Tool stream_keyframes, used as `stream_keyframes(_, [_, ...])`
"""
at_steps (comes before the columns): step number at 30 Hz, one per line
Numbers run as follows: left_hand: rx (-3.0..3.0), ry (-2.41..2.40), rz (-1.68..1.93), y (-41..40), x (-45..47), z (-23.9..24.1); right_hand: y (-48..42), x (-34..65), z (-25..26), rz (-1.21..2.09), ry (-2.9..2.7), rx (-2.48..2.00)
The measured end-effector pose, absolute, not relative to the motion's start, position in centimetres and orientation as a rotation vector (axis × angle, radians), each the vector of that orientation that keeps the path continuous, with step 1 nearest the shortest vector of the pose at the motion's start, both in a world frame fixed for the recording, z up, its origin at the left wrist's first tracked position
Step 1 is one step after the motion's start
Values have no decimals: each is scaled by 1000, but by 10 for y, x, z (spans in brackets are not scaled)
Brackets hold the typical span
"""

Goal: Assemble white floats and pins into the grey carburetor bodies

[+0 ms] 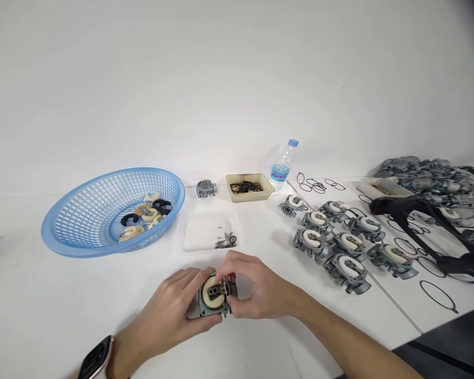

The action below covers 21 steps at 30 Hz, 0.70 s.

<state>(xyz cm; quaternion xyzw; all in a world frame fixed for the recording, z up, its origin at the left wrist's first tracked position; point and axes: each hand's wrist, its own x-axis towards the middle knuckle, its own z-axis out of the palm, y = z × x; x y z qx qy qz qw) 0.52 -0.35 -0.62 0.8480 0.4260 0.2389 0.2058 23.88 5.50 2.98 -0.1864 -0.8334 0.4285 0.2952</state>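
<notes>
My left hand (177, 305) wraps round a grey metal carburetor body (206, 310) at the front middle of the table. A cream C-shaped float (209, 296) lies in its upturned open side. At its right side is my right hand (248, 287), with thumb and fingertips closed on opposite ends of the float's hinge area. Any small part between those fingertips is too hidden to name. Beyond the hands, a white tray (199, 234) bears several small metal pins (226, 242) and a black ring.
Left stands a blue basket (82, 210) with cream and black floats. A carburetor (206, 188), a box (249, 197) of black rings and a bottle (284, 166) line the back. Right are several carburetors (347, 267) with floats, loose rings (438, 296), a black frame (426, 231) and a carburetor pile (434, 176).
</notes>
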Motion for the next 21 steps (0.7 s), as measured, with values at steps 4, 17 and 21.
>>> stream_keyframes(4, [2346, 1186, 655, -4, 5, -5, 54, 239, 29, 1143, -2224, -488])
stream_keyframes(17, [2353, 1186, 678, -3, 6, -5, 55, 238, 26, 1146, -2205, -499])
stream_keyframes(21, [2363, 1182, 689, -3, 5, -5, 54, 240, 23, 1146, -2218, -503])
